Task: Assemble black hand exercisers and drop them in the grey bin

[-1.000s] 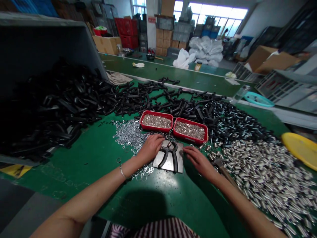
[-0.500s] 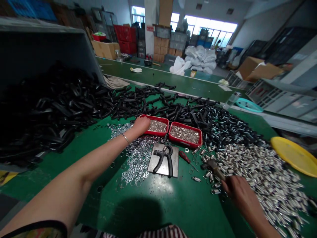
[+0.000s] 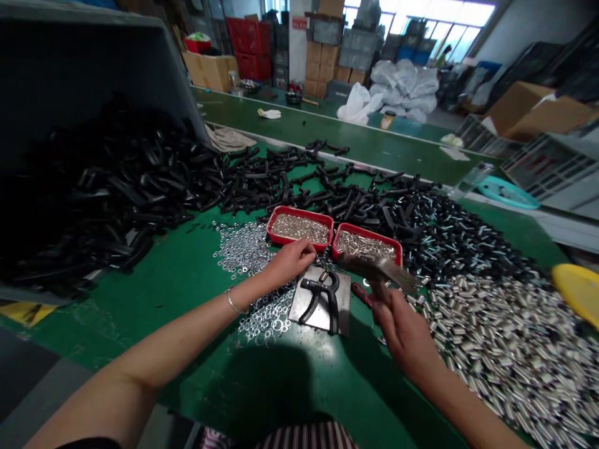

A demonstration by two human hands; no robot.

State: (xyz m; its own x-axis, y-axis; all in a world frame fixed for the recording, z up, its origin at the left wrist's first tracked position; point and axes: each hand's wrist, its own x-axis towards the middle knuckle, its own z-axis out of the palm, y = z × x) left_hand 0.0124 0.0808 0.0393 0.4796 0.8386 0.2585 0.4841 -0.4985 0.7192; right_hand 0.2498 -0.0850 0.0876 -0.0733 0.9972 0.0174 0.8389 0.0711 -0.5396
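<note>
A black hand grip strengthener (image 3: 322,296) with a small spring near its top lies on a square metal plate (image 3: 343,315). My left hand (image 3: 292,259) hovers at the plate's upper left, just in front of a red tray (image 3: 270,232) of small metal pins. Its fingertips are pinched together; whatever is between them is too small to make out. To the right of the plate, my right hand (image 3: 405,330) grips a hammer (image 3: 377,268), raised with its head near the second red tray (image 3: 399,254). Below the hammer, a red-handled screwdriver (image 3: 360,292) is partly covered.
Metal rings and nuts (image 3: 246,246) spread left of the plate. Silver springs (image 3: 510,349) heap at the right, with black knobs on screws (image 3: 458,243) behind. Black handles (image 3: 140,181) spill from a grey bin (image 3: 180,81). A yellow lid (image 3: 578,293) lies far right.
My left hand has left the left red tray and come right, toward the plate. The right hand has lifted the hammer from beside the springs and brought it left. The view has shifted slightly.
</note>
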